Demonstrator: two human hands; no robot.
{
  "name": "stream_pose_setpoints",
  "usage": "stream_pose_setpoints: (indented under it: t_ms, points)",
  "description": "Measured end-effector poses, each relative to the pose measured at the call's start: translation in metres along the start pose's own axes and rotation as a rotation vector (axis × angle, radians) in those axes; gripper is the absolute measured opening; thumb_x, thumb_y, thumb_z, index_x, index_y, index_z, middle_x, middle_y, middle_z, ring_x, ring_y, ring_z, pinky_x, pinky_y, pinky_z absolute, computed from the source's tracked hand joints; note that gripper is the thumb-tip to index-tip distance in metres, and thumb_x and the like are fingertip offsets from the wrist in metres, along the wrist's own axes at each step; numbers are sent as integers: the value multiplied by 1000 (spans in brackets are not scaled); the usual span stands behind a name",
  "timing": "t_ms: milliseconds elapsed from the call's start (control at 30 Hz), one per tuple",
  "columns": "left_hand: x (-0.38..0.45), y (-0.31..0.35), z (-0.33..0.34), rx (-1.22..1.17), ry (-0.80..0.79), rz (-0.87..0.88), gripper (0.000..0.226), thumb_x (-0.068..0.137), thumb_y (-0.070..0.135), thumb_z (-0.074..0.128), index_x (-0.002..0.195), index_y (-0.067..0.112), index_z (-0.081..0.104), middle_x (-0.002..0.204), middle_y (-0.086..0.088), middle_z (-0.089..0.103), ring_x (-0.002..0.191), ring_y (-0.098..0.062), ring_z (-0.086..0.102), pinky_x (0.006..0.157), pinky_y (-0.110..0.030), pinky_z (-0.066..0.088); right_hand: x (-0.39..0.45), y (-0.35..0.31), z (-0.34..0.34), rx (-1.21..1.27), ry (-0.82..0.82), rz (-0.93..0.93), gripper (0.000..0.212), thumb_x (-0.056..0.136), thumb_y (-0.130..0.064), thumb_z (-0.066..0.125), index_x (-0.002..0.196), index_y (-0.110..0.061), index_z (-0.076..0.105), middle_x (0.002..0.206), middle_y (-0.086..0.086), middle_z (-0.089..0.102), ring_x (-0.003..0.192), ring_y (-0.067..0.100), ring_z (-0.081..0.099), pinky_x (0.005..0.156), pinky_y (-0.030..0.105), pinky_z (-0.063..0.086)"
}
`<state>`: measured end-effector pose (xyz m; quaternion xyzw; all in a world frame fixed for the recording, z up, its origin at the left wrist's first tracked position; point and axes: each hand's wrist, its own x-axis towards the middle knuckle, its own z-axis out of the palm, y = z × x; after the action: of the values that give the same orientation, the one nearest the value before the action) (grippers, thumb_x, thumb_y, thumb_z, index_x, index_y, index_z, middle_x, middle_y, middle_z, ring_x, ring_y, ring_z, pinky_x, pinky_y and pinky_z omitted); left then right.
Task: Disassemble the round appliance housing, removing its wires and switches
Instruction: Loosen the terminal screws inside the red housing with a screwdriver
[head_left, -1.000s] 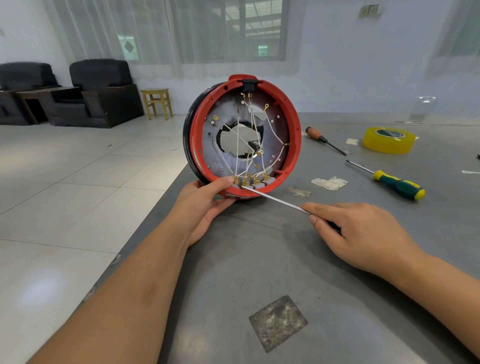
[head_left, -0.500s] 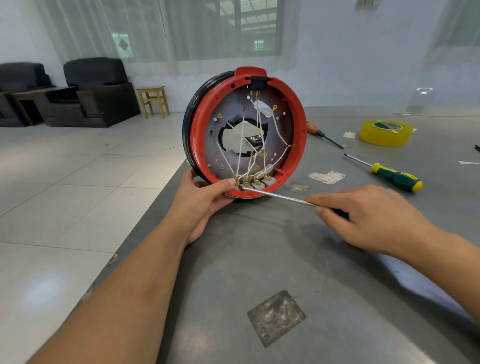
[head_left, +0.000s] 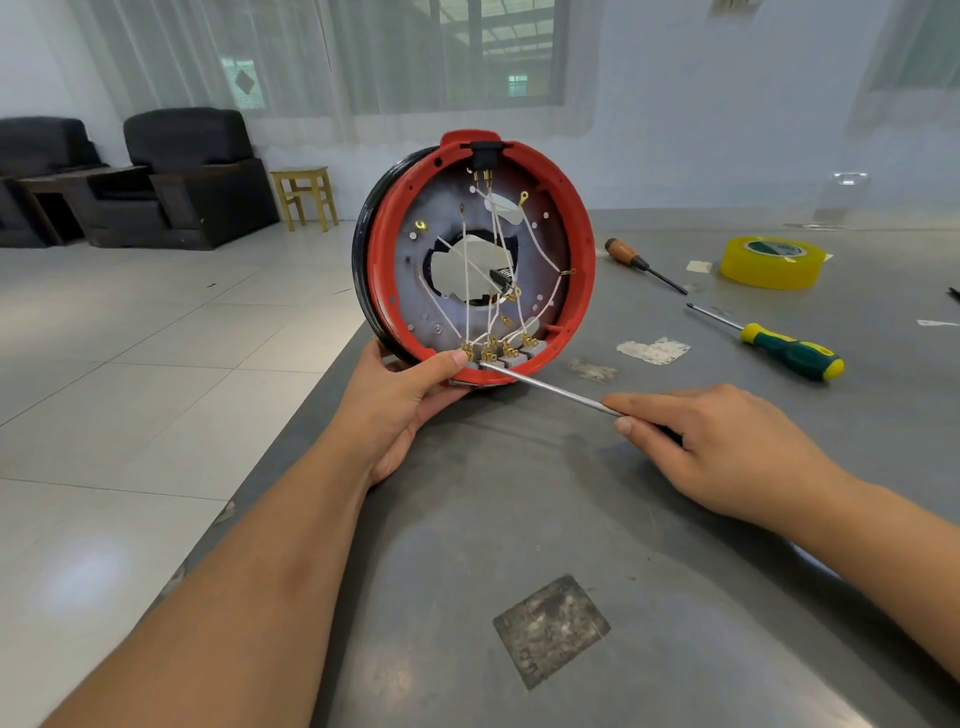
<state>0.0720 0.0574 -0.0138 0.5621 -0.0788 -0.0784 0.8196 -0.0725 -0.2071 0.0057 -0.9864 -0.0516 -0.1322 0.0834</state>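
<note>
The left hand (head_left: 410, 400) grips the round red plastic housing (head_left: 480, 254) at six o'clock to steady it, while the right hand (head_left: 711, 447) pinches a thin metal screwdriver (head_left: 545, 387) poking its small grey switches (head_left: 501, 358).

yellow tape roll (head_left: 772, 261), green-handled screwdriver (head_left: 792, 357), armchairs (head_left: 195, 174)

No readable text, labels or numbers anywhere
</note>
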Motion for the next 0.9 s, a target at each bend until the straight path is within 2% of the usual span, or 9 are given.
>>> stream_pose_setpoints:
  t_ms: [233, 400, 567, 733, 900]
  points:
    - [2, -1, 0, -37, 3, -22, 63, 84, -2, 83, 137, 2, 51, 118, -23, 75, 104, -39, 77, 92, -55, 62, -1, -5, 2, 109, 31, 32, 51, 94, -65, 29, 135, -52, 57, 116, -18, 73, 102, 16, 68, 80, 40, 58]
    - [1, 1, 0, -57, 10, -32, 63, 84, -3, 83, 138, 3, 50, 124, -21, 73, 104, -39, 77, 88, -53, 64, 0, 1, 2, 170, 43, 89, 44, 93, -65, 35, 129, -56, 59, 94, -26, 72, 76, 1, 61, 70, 34, 57]
    - [3, 0, -1, -85, 17, -36, 68, 82, -5, 84, 138, 4, 49, 130, -25, 68, 105, -41, 76, 88, -54, 63, -2, 1, -3, 60, 80, 45, 42, 94, -62, 38, 129, -55, 61, 112, -24, 73, 93, 13, 69, 70, 36, 57]
    - [4, 0, -2, -90, 21, -33, 70, 80, -5, 86, 138, 5, 49, 129, -26, 68, 104, -42, 76, 88, -55, 63, -1, 2, -3, -13, 86, 2, 44, 95, -62, 35, 131, -55, 59, 110, -19, 74, 97, 19, 69, 70, 38, 58]
    - [2, -1, -1, -91, 15, -28, 78, 71, -3, 90, 137, 5, 49, 123, -28, 70, 102, -43, 76, 87, -55, 63, -1, 7, -3, -64, 128, -26, 47, 94, -62, 31, 130, -54, 60, 104, -17, 75, 91, 23, 70, 63, 36, 56]
